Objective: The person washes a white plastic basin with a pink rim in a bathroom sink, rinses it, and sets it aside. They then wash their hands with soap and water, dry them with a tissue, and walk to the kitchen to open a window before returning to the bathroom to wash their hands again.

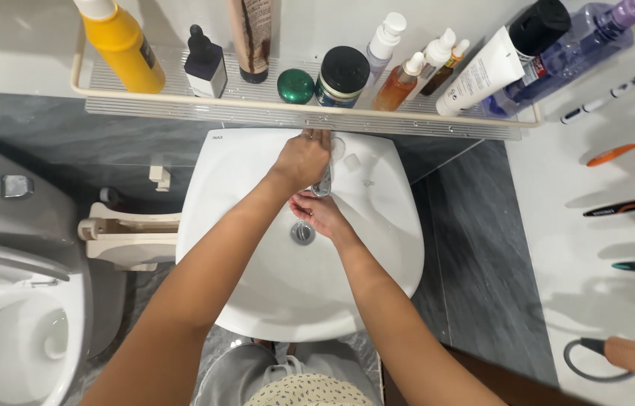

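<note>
Tap: chrome tap (pixel 323 183) at the back edge of the white sink (pixel 257 286), over the basin.
Left hand: left hand (pixel 302 159) laid on top of the tap, fingers curled together around its handle.
Right hand: right hand (pixel 317 212) under the spout, palm up, fingers loosely cupped, just above the drain (pixel 302 232).
Shelf: ribbed shelf (pixel 182 101) behind the sink's back edge, carrying a yellow bottle (pixel 120 43), a green jar (pixel 296 86) and a dark-lidded jar (pixel 341 75).
Toilet: toilet (pixel 9 331) beside the sink's left edge.

Bare forearms, no sleeves – a ring on the left hand (pixel 302 159) – grey shorts with drawstring
</note>
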